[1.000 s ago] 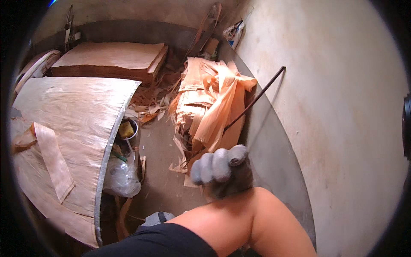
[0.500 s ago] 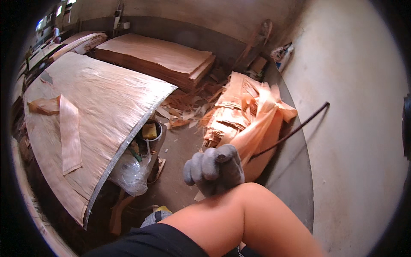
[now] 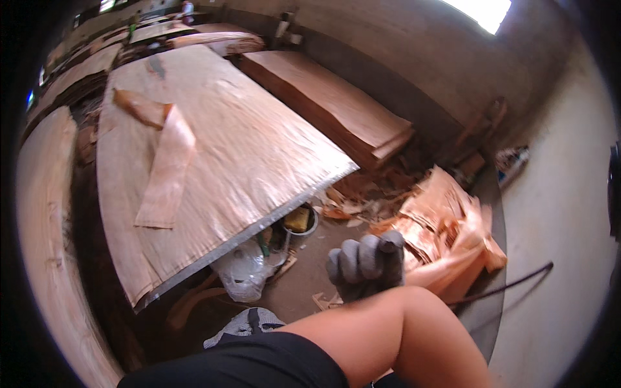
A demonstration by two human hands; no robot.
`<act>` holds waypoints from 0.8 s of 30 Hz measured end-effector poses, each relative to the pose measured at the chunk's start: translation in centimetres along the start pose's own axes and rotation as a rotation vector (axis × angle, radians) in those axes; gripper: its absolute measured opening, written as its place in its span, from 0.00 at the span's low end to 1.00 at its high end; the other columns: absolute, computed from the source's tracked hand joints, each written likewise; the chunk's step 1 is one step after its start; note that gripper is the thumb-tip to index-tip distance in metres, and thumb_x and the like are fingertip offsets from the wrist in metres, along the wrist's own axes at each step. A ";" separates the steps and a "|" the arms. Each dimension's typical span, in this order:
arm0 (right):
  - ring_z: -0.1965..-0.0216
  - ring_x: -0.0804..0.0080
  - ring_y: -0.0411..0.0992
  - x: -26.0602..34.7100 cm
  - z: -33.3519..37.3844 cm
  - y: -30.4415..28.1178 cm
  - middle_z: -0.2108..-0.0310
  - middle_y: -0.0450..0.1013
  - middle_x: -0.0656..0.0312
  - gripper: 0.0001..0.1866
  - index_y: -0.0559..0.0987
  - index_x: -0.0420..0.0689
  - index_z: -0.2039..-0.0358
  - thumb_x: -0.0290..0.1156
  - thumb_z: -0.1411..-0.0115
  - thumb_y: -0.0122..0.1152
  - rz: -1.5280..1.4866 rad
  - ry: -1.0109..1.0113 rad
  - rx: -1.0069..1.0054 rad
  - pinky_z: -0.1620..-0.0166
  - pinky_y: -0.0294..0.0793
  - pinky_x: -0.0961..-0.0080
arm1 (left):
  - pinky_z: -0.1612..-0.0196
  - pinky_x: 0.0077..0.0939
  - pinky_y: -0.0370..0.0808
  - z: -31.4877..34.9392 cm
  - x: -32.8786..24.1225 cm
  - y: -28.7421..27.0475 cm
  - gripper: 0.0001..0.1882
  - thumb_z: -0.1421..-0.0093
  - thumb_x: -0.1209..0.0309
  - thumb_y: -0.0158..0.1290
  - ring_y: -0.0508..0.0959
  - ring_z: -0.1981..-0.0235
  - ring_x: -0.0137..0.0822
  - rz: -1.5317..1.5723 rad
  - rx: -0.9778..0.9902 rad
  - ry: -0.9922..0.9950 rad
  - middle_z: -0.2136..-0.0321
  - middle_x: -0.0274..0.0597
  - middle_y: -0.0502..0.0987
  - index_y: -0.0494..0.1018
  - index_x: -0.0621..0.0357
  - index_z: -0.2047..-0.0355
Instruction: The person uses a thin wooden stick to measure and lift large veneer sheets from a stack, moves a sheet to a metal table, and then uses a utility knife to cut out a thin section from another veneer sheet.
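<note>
My right hand (image 3: pixel 366 265), in a grey glove, is closed in a fist above the floor, with my bare forearm below it. A thin dark rod (image 3: pixel 504 286) runs from behind the forearm out to the right, toward the wall, and the fist seems to grip its hidden end. Left of the hand, a large sheet of thin wood veneer (image 3: pixel 252 142) lies on a table, with a loose veneer strip (image 3: pixel 163 176) on top. My left hand is out of view.
A heap of crumpled veneer scraps (image 3: pixel 446 233) lies against the pale wall (image 3: pixel 563 207) on the right. A flat stack of veneer sheets (image 3: pixel 336 103) sits further back. Under the table edge are a small tin (image 3: pixel 299 220), a plastic bag (image 3: pixel 242 271) and a cloth (image 3: pixel 247 323).
The view has swung left and up, bringing more of the veneer table into sight. The gloved fist stays closed, and the rod now points lower, out to the right.
</note>
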State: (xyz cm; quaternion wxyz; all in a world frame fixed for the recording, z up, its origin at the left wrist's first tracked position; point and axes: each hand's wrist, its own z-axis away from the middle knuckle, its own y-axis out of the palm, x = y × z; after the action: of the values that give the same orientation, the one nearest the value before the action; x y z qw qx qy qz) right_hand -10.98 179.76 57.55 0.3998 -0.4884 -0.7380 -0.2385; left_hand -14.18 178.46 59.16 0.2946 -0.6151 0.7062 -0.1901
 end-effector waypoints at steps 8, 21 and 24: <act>0.58 0.68 0.71 -2.9 -5.6 5.3 0.58 0.72 0.55 0.16 0.68 0.37 0.50 0.27 0.38 0.45 -0.181 -0.082 0.327 0.54 0.70 0.72 | 0.62 0.37 0.72 -1.3 4.3 -1.5 0.13 0.52 0.74 0.51 0.75 0.63 0.50 -0.055 0.038 -0.046 0.65 0.51 0.75 0.74 0.59 0.64; 0.60 0.70 0.72 -9.9 -5.9 7.2 0.59 0.73 0.55 0.13 0.71 0.36 0.54 0.23 0.40 0.48 -0.368 0.042 0.655 0.54 0.71 0.73 | 0.63 0.35 0.73 -5.1 12.4 -2.3 0.14 0.54 0.76 0.52 0.75 0.64 0.50 -0.112 -0.032 -0.044 0.66 0.48 0.76 0.74 0.58 0.64; 0.56 0.71 0.70 -21.6 -2.8 0.5 0.58 0.72 0.57 0.18 0.71 0.36 0.54 0.15 0.46 0.48 -0.386 0.401 0.516 0.52 0.68 0.79 | 0.64 0.35 0.73 1.5 13.2 -3.8 0.14 0.54 0.76 0.52 0.75 0.64 0.50 -0.054 -0.312 -0.202 0.66 0.48 0.76 0.74 0.58 0.64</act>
State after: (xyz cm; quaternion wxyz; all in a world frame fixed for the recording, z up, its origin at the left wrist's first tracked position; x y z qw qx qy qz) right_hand -5.13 166.44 41.36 0.5941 -0.1672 -0.7592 -0.2066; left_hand -11.27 165.00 58.01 0.2597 -0.6880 0.6772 -0.0234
